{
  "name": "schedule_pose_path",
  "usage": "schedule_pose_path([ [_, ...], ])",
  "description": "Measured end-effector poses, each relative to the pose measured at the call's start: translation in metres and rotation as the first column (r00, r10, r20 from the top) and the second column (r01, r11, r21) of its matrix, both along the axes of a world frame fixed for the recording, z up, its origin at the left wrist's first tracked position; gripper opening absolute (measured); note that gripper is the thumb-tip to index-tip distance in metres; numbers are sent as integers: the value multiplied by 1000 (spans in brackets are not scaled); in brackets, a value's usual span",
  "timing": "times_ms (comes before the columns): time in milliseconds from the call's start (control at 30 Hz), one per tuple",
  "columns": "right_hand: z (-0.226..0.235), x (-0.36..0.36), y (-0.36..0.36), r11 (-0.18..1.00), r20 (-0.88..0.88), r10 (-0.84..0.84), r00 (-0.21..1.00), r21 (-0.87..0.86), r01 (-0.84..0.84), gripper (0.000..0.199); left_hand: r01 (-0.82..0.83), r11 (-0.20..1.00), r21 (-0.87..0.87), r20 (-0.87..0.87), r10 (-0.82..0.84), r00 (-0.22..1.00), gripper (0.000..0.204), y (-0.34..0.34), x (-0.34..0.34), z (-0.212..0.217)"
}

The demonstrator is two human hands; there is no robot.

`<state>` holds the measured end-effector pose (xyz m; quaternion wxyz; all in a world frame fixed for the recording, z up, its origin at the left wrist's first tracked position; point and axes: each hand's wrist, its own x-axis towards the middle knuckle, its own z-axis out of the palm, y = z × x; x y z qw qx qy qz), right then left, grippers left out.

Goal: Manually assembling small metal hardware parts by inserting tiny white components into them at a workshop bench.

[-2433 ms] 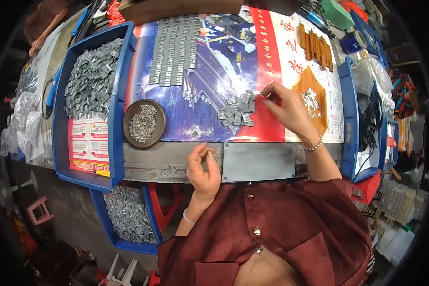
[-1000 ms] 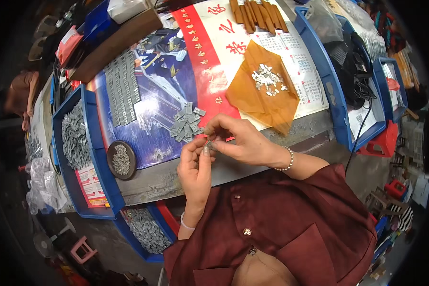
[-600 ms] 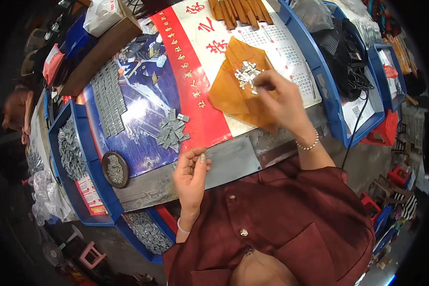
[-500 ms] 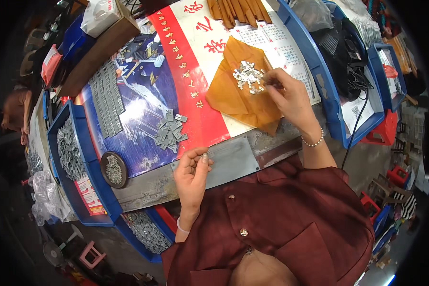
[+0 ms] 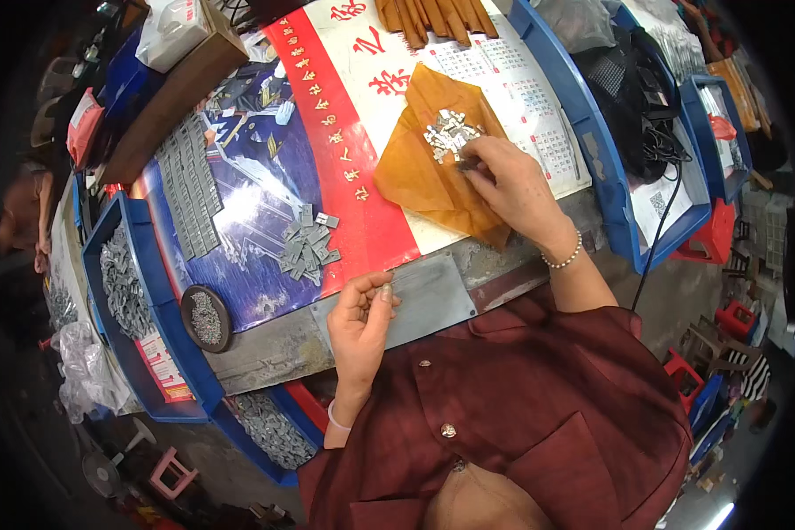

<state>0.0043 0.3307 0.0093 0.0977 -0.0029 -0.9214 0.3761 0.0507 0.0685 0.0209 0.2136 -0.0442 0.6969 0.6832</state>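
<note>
- At the far left we are seeing a blue bin (image 5: 128,291) heaped with grey metal pieces, and just beside it a small dark round dish (image 5: 207,319) filled with tiny silvery bits.
- On the poster-covered tabletop (image 5: 265,203) a loose pile of grey metal clips (image 5: 305,245) is lying apart from the hands.
- We are holding our left hand (image 5: 362,322) over the grey metal plate (image 5: 406,305) at the tabletop's near edge, fingers curled; we cannot tell whether this grip is pinching anything.
- Our right hand (image 5: 512,190) is reaching onto the orange sheet (image 5: 433,168), its grip closing on the small silvery parts (image 5: 449,134) piled there.
- We judge these parts light, stiff and slippery, best pinched singly by their edges with fingertips.
</note>
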Motion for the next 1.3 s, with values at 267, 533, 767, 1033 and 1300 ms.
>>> schedule_pose_path([
  [267, -9, -4, -9, 981, -77, 33, 996, 194, -17, 17, 11, 1000, 25, 6, -11, 1000, 15, 0, 0, -2],
  [533, -2, 1, -6, 966, 237, -34, 971, -243, 93, 15, 16, 1000, 20, 0, -16, 1000, 15, -1, -2, -1],
  [767, 2, -3, -1, 638, 371, 73, 926, -731, 243, 15, 36, 998, 48, 6, -36, 999, 15, 6, -5, -2],
  [1033, 16, -1, -6, 444, 394, 113, 912, -841, 308, 15, 170, 978, 124, 54, -178, 983, 19, 52, -41, -4],
  [1300, 20, 5, -6, 484, 325, 87, 942, -840, 245, 14, 184, 965, 187, 49, -196, 979, 21, 70, -51, -5],
])
